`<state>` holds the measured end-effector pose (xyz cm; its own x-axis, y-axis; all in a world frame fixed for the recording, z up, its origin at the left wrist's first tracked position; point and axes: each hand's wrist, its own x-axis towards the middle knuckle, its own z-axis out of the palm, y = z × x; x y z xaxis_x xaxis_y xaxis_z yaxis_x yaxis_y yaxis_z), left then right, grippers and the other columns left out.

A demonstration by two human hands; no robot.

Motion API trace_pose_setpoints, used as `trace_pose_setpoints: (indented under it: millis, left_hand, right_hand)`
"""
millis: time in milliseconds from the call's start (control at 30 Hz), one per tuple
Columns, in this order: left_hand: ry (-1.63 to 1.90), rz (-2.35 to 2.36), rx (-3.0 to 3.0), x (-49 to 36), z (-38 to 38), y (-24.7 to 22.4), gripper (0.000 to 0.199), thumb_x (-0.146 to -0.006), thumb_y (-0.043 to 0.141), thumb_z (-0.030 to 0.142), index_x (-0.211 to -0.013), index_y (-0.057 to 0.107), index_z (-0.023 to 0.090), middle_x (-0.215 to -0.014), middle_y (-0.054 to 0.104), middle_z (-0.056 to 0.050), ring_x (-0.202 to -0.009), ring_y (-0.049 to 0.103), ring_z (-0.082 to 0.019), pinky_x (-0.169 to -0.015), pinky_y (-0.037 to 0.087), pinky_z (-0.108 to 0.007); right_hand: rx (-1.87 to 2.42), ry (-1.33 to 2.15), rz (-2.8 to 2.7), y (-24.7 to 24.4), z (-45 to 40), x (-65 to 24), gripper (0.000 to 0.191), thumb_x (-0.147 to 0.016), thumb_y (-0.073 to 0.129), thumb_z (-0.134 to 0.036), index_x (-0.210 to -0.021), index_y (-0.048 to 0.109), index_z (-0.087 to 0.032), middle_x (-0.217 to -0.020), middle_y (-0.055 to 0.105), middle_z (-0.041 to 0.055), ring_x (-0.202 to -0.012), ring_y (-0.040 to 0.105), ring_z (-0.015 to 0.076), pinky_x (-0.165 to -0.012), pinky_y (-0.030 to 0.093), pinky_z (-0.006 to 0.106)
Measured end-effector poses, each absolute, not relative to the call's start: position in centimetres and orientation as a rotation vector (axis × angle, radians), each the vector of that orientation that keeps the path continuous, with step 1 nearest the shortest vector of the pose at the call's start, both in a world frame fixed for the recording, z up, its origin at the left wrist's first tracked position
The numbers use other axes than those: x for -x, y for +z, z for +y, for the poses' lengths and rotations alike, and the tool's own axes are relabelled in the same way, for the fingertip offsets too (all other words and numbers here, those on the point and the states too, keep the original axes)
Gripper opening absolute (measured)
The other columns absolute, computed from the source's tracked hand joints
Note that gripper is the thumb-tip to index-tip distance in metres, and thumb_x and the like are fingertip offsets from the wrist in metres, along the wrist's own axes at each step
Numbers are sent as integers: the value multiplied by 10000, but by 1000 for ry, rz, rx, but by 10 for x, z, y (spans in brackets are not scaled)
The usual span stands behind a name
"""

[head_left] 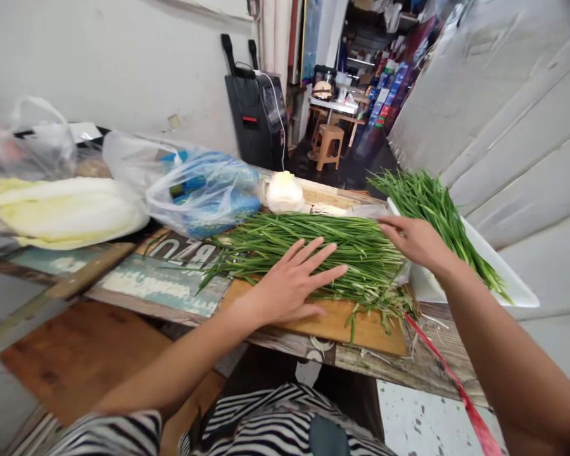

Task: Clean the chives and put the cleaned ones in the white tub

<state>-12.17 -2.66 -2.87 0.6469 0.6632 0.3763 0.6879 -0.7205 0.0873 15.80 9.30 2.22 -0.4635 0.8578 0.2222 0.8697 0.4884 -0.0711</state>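
Observation:
A thick heap of long green chives (323,240) lies across a wooden board (361,323) at the table's front. My left hand (292,282) rests on the heap with its fingers spread flat. At the right end of the heap, my right hand (415,240) touches the stalk ends, its fingers stretched out and nothing gripped in them. More chives (432,215) fill a white tray (513,288) just beyond my right hand. A red ribbon (449,373) trails from beside the board over the front edge.
A napa cabbage (71,212) lies at the left, near a plastic bag (204,190) with blue contents. A pale round vegetable (285,192) stands behind the chives. Beyond the table are a black speaker (256,114) and a brown stool (329,145). A wall borders the right.

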Motion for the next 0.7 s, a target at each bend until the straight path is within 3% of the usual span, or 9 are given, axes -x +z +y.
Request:
trace_pose_setpoints:
  millis: [100, 167, 233, 300, 400, 533, 633, 700]
  left_hand:
    - [-379, -1221, 2775, 111, -1, -31, 835, -808, 653, 549, -1513, 260, 333, -1621, 184, -91, -1498, 131, -334, -1194, 109, -564]
    - [-291, -1278, 2763, 111, 11, -36, 873, -804, 642, 578, -1525, 216, 333, -1626, 147, -110, -1500, 124, -332, -1186, 105, -564]
    - [-257, -1323, 2757, 114, 18, -41, 922, -788, 638, 613, -1534, 182, 321, -1628, 107, -139, -1496, 140, -337, -1179, 135, -545]
    - [-259, -1372, 2742, 118, 21, -43, 933, -799, 639, 594, -1541, 158, 296, -1620, 127, -163, -1475, 206, -332, -1160, 211, -495]
    - [-292, -1429, 2688, 123, 24, -43, 856, -838, 650, 480, -1534, 197, 273, -1583, 246, -167, -1387, 352, -320, -1080, 337, -441]
    - [-325, -1431, 2635, 133, 28, -41, 686, -839, 672, 335, -1456, 386, 245, -1487, 406, -159, -1221, 482, -307, -976, 431, -432]
    - [-333, -1459, 2621, 143, 24, -37, 622, -826, 670, 240, -1410, 455, 225, -1390, 504, -153, -1162, 517, -292, -959, 452, -429]
    - [-302, -1492, 2602, 149, 16, -34, 689, -798, 700, 243, -1432, 429, 233, -1431, 472, -158, -1212, 497, -321, -983, 439, -460]
  right_hand:
    - [1666, -31, -2681, 10, 145, -128, 521, -967, 345, -382, -1379, 510, -109, -1375, 575, 168, -1246, 550, 294, -1037, 406, 423]
    - [1672, -35, -2736, -4, 163, -114, 552, -979, 290, -442, -1389, 491, -133, -1439, 513, 162, -1337, 452, 312, -1088, 321, 502]
    - [1698, 4, -2762, -16, 170, -107, 576, -981, 239, -502, -1403, 476, -190, -1480, 474, 129, -1397, 365, 318, -1107, 246, 571]
    - [1742, 49, -2785, -22, 172, -104, 600, -980, 190, -538, -1394, 489, -225, -1457, 503, 120, -1383, 386, 320, -1104, 219, 595]
    - [1719, 42, -2862, -17, 167, -101, 722, -968, 119, -583, -1234, 635, -153, -1283, 633, 189, -1226, 550, 333, -1057, 306, 544]
    - [1717, 5, -2877, -5, 146, -85, 903, -932, 34, -641, -1013, 727, -69, -1086, 695, 257, -1045, 653, 341, -883, 458, 426]
    - [1701, -81, -2854, -1, 131, -69, 867, -944, 64, -621, -987, 733, -73, -1031, 710, 249, -1003, 668, 324, -834, 475, 390]
    - [1682, -39, -2889, 3, 129, -66, 795, -963, 117, -591, -1018, 726, -84, -1045, 715, 229, -998, 669, 306, -826, 477, 370]
